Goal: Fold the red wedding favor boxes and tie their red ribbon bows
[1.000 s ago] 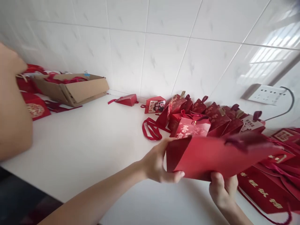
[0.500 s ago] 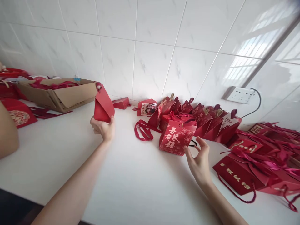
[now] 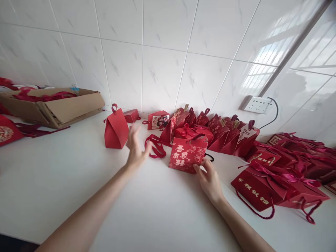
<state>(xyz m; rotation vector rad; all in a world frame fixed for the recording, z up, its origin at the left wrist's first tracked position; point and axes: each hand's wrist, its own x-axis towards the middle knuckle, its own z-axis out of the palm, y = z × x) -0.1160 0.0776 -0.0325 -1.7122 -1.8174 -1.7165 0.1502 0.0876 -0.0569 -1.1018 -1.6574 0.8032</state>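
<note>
A plain red gift box (image 3: 116, 130) with pointed top and ribbon loop stands upright on the white table. Just right of it is my left hand (image 3: 135, 148), fingers spread and slightly blurred, holding nothing. My right hand (image 3: 210, 177) has thumb and fingers on the lower right corner of a red gift box with white characters (image 3: 187, 155); some fingertips are hidden behind it. A loose red ribbon (image 3: 157, 146) lies between my hands. Behind the lettered box sits a red box with a bow (image 3: 195, 132).
Several pointed red boxes (image 3: 219, 131) line the tiled wall. At right are larger bowed boxes with rope handles (image 3: 258, 187). A cardboard box (image 3: 70, 108) of ribbons stands at left. A wall socket (image 3: 258, 105) has a black cable. Two small red boxes lie on their sides at the back.
My left hand has set down and let go of the plain red box, then moved right. My right hand has closed onto the lettered box's corner. The view has shifted to the right.
</note>
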